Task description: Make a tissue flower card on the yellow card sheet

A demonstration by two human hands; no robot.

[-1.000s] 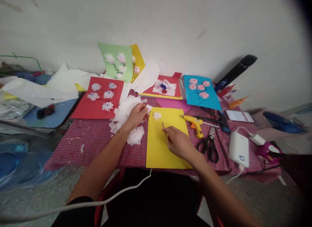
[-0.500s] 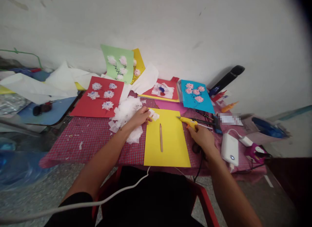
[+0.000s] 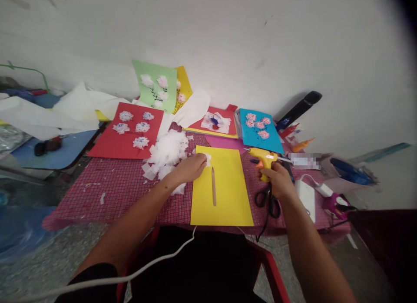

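My left hand (image 3: 192, 167) is closed at the upper left corner of a yellow sheet of paper (image 3: 228, 199), its fingertips pressed together at a small piece of white tissue paper (image 3: 208, 159). Part of that piece is hidden behind the fingers. A pencil (image 3: 214, 188) lies upright along the middle of the sheet. My right hand (image 3: 278, 178) grips the handle of a yellow glue gun (image 3: 264, 157), its nozzle pointing left beyond the sheet's upper right corner. Beside my left hand is a heap of white tissue pieces (image 3: 169, 149).
Black-handled scissors (image 3: 267, 201) lie below the glue gun. A red sheet with paper flowers (image 3: 107, 140), a green one (image 3: 159, 86) and a blue one (image 3: 260, 140) stand around the back. A white power bank (image 3: 308, 201) is at right. A white cable (image 3: 156, 257) crosses my lap.
My right hand has lifted the glue gun slightly and moved it right, away from the sheet, uncovering the scissors. My left hand has closed up and turned over the tissue piece.
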